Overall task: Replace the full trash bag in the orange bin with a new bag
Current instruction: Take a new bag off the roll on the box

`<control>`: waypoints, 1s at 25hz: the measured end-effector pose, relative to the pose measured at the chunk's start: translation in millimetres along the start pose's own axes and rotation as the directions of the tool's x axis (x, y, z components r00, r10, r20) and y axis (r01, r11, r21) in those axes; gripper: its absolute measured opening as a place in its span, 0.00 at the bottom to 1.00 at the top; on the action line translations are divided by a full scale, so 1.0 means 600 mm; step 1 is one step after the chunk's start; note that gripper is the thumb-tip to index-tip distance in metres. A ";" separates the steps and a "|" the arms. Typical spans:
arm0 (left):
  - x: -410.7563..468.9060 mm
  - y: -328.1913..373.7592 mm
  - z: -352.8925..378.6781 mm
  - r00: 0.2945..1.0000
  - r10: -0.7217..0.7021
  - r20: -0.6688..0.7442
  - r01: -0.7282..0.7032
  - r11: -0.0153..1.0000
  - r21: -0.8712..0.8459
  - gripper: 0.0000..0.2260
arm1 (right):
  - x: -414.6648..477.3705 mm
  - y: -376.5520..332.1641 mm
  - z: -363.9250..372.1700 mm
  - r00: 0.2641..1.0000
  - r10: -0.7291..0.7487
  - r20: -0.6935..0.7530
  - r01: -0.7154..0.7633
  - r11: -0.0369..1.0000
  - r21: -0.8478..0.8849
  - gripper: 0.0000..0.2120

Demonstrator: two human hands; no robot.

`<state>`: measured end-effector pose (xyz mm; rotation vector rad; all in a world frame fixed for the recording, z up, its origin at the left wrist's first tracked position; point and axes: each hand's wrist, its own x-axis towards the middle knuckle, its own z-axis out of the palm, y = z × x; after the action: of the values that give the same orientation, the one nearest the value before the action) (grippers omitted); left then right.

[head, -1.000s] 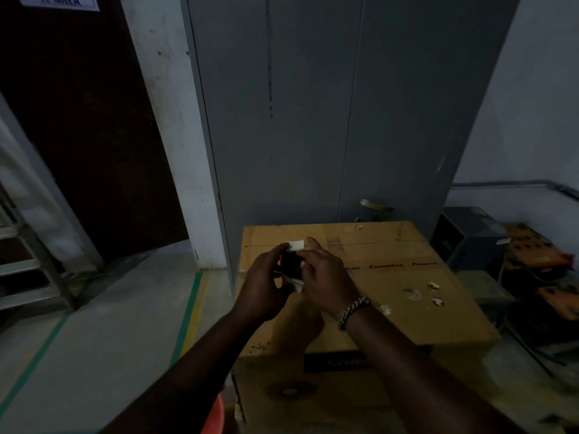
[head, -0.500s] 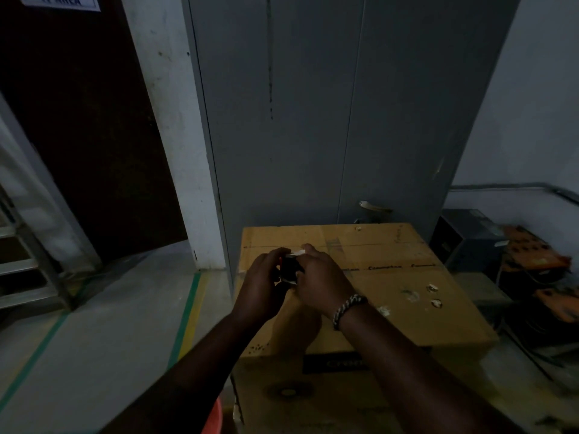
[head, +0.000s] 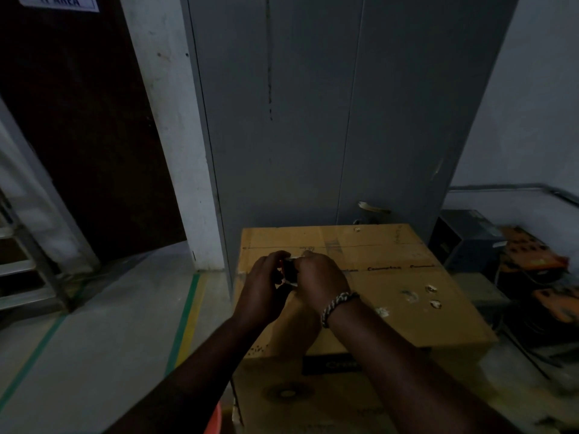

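Both my hands are raised together over a cardboard box. My left hand (head: 261, 289) and my right hand (head: 322, 281) pinch a small dark roll of bags (head: 289, 270) between them; a pale strip shows at its top and bottom. The roll is mostly hidden by my fingers. A beaded bracelet sits on my right wrist. Only a sliver of the orange bin (head: 214, 421) shows at the bottom edge, beneath my left forearm.
A large cardboard box (head: 407, 277) stands in front of a grey metal cabinet (head: 313, 120). Dark and orange equipment (head: 532, 264) is piled at the right. A dark doorway and ladder rungs (head: 18, 277) lie left; green and yellow floor tape (head: 185, 321) runs along the concrete.
My right hand has closed further over the roll, hiding most of the white strip that showed a second ago. Both hands stay in the same place.
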<state>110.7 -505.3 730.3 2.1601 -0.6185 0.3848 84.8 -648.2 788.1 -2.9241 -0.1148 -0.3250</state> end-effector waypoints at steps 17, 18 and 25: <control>0.004 -0.011 0.000 1.000 0.004 0.026 -0.007 0.992 0.122 0.29 | -0.017 0.011 -0.014 0.989 -0.107 -0.101 0.115 0.990 0.081 0.11; 0.005 -0.013 0.001 1.000 -0.009 0.021 0.006 0.992 0.126 0.29 | -0.020 0.014 -0.015 0.987 -0.103 -0.123 0.117 0.987 0.108 0.11; -0.002 -0.030 0.004 0.999 0.005 0.039 -0.010 0.991 0.135 0.30 | -0.041 0.031 -0.031 0.956 -0.096 -0.276 0.180 0.937 0.300 0.09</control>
<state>119.9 -497.5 717.1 2.2999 -0.6382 0.4007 59.0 -671.8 797.1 -2.5292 -0.3066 -0.6406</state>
